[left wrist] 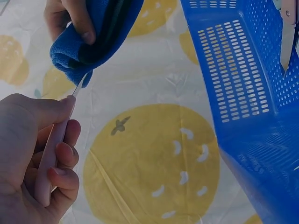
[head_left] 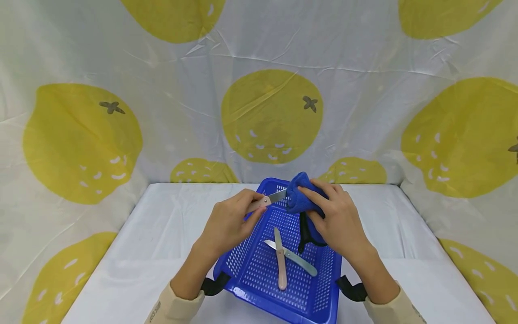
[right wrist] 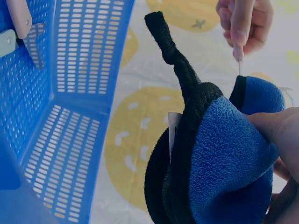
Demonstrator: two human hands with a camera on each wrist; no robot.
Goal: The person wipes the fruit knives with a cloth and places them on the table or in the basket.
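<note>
My left hand (head_left: pixel 231 220) grips a small knife by its pale pink handle (left wrist: pixel 52 154), the blade (head_left: pixel 278 196) pointing right. A blue cloth (head_left: pixel 300 194) with black edging is bunched in my right hand (head_left: pixel 339 218), its fingers pinching the folds. The blade's tip end is hidden in the cloth. In the right wrist view the cloth (right wrist: pixel 229 154) hangs with a black loop strap (right wrist: pixel 168 42). Below both hands, a pink-handled knife (head_left: pixel 281 265) lies crossed over a light green-handled knife (head_left: pixel 301 262) in the blue basket (head_left: pixel 259 288).
The perforated plastic basket stands at an angle on a white-covered table (head_left: pixel 133 243). Behind the table and at its sides hangs a white curtain (head_left: pixel 356 112) printed with yellow lemons. Black straps (head_left: pixel 214 285) circle both wrists.
</note>
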